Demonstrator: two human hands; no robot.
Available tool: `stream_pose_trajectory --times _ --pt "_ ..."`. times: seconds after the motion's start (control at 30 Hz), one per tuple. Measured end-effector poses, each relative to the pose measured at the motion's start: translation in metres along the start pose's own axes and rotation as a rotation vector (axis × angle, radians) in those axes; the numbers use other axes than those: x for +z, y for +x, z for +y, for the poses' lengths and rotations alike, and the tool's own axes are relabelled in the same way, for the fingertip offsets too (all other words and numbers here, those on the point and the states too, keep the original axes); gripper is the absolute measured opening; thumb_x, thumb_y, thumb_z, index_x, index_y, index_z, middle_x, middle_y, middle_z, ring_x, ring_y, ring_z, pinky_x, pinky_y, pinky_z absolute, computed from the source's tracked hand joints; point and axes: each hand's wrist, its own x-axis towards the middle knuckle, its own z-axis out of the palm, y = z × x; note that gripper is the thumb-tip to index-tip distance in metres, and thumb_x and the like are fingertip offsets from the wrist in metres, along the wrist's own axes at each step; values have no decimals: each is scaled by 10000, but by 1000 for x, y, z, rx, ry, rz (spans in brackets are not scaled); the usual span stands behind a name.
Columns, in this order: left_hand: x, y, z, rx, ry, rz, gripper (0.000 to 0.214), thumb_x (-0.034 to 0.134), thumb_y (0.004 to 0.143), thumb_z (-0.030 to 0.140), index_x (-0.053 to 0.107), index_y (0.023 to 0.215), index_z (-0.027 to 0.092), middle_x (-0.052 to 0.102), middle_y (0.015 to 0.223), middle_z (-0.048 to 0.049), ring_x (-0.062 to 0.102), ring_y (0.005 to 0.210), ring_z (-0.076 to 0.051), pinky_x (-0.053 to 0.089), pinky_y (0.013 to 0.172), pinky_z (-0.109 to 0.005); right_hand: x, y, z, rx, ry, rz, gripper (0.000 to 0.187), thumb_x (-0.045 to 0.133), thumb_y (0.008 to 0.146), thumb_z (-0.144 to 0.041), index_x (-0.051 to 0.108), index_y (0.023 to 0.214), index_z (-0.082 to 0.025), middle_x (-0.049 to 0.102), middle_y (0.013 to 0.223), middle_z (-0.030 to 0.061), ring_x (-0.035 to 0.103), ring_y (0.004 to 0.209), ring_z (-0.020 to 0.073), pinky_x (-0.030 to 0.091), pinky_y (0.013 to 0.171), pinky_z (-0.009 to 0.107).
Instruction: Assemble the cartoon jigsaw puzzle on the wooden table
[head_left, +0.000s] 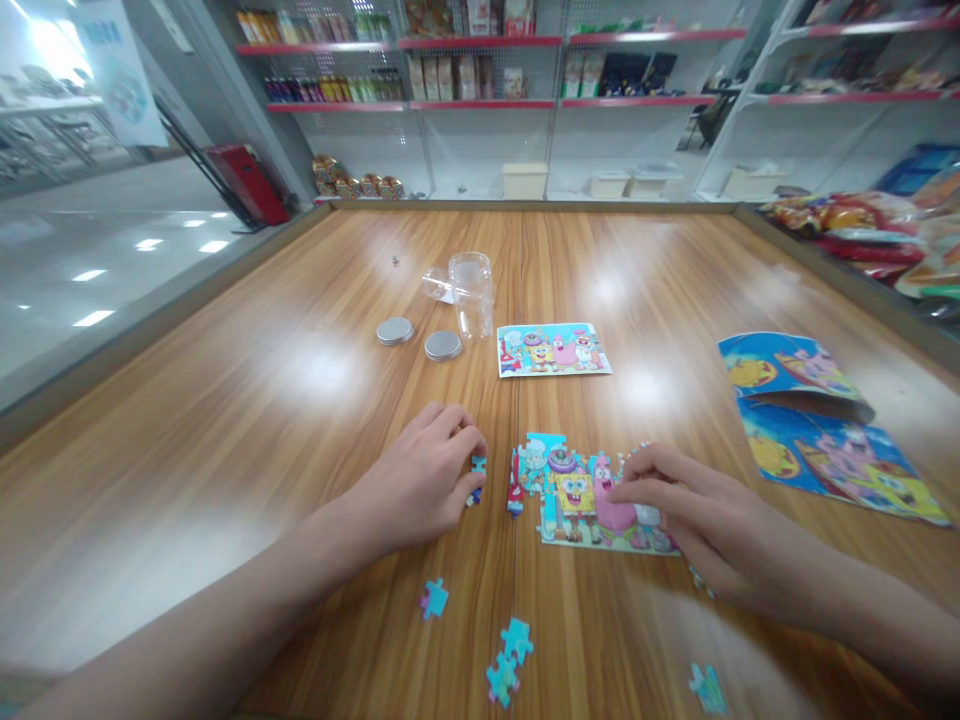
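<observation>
A partly joined cartoon jigsaw puzzle (574, 500) lies flat on the wooden table in front of me. My right hand (697, 510) rests over its right side, fingers stretched and apart, with a fingertip on the pink character; it covers that end of the puzzle. Left of the puzzle, my left hand (439, 465) is closed with thumb and fingers around a blue puzzle piece (477, 482), low over the table. Loose pieces lie nearer me: a blue piece (434, 599), two touching pieces (516, 640) and a light piece (708, 690) at the lower right.
Beyond the puzzle lies a picture card (555, 350) with the same characters. Left of it are a clear jar (471, 300), another clear container lying down (437, 285) and two metal lids (442, 346). A blue printed sleeve (832, 430) is at right. Shelves (480, 104) line the back.
</observation>
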Motion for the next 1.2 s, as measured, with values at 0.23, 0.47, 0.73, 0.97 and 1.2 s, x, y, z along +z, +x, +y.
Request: stream_pose_trajectory --times 0.23,0.47,0.73,0.97,1.2 --pt "9 6 -1 90 -138 81 102 518 960 133 581 888 171 593 945 -47 531 920 -192 459 836 -362 -2 1 -4 12 -14 5 489 426 884 11 581 1278 -232 555 1166 99 579 1057 196 524 858 304" --pt "5 3 3 107 -123 6 158 664 908 296 624 1024 195 578 1051 -62 523 993 -227 469 889 -404 -1 3 -5 0 -14 14 388 451 914 -26 600 1216 -219 561 1151 98 583 1045 192 521 854 304" --pt "3 1 0 -19 -15 10 171 616 900 294 601 1018 170 575 1034 -82 525 992 -257 474 898 -453 1 4 -4 14 0 -1 351 451 941 -47 596 1210 -221 541 1154 95 566 1039 193 504 854 317" --pt "9 4 -4 46 -52 36 101 550 955 232 626 932 170 609 962 -68 526 940 -230 469 863 -415 1 2 -4 33 21 -24 344 449 951 -49 608 1200 -227 554 1141 89 568 1024 192 500 854 330" --pt "11 3 -5 35 -119 15 56 573 950 210 610 938 170 590 1015 -71 542 976 -226 483 884 -410 2 3 -2 15 12 -8 321 468 945 -65 626 1175 -223 579 1109 86 585 996 193 509 825 321"
